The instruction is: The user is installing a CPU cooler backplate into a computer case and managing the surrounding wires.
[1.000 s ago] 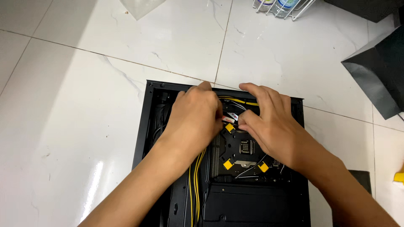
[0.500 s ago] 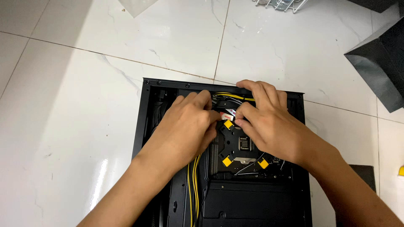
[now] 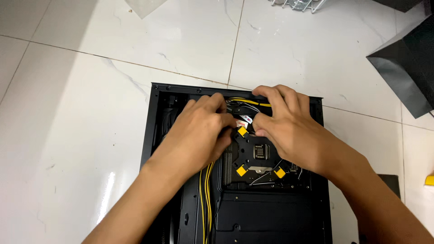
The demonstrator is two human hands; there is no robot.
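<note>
Open black case [image 3: 156, 135] lying on the tile floor [image 3: 90, 90], both hands at its top end: left hand [image 3: 201, 131] and right hand [image 3: 289, 129] pinch a small white connector [image 3: 243, 121] above the yellow-tabbed bracket [image 3: 258, 151], apparently mid-plugging, which calls for careful alignment; yellow cables [image 3: 205, 199] run inside the case.

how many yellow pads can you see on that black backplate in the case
3 small yellow square pads show on the black cross-shaped backplate: one at its upper left by the fingertips, one at lower left, one at lower right. A fourth, upper right, may be hidden under the right hand.
</note>
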